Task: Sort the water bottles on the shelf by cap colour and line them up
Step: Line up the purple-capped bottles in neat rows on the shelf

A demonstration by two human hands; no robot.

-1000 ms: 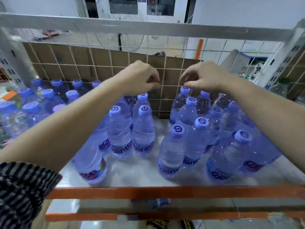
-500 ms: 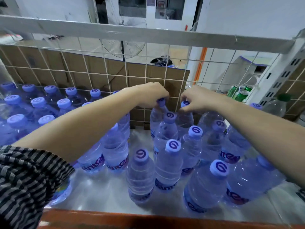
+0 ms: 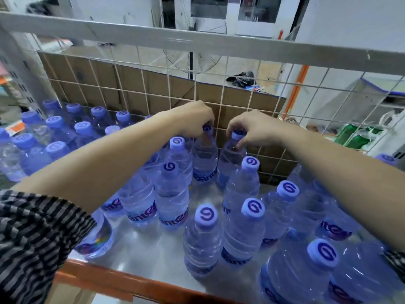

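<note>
Many clear water bottles with purple-blue caps stand on the metal shelf (image 3: 157, 249). My left hand (image 3: 195, 119) is closed over the cap of a back-row bottle (image 3: 205, 159) by the wire mesh. My right hand (image 3: 252, 128) grips the cap of the neighbouring bottle (image 3: 230, 159) just to its right. Both bottles stand upright, close together, against the mesh. Looser bottles (image 3: 206, 238) stand in front of them, and a tidy block of bottles (image 3: 57, 132) fills the shelf's left side.
A white wire mesh (image 3: 221, 99) closes the shelf's back, with brown cardboard (image 3: 153, 91) behind it. An orange rail (image 3: 122, 281) edges the front. A grey beam (image 3: 197, 40) runs overhead. Green cans (image 3: 352, 134) lie beyond the mesh at right.
Both hands came down from in front of the mesh onto two back-row caps and now grip them. The view has moved closer to the shelf.
</note>
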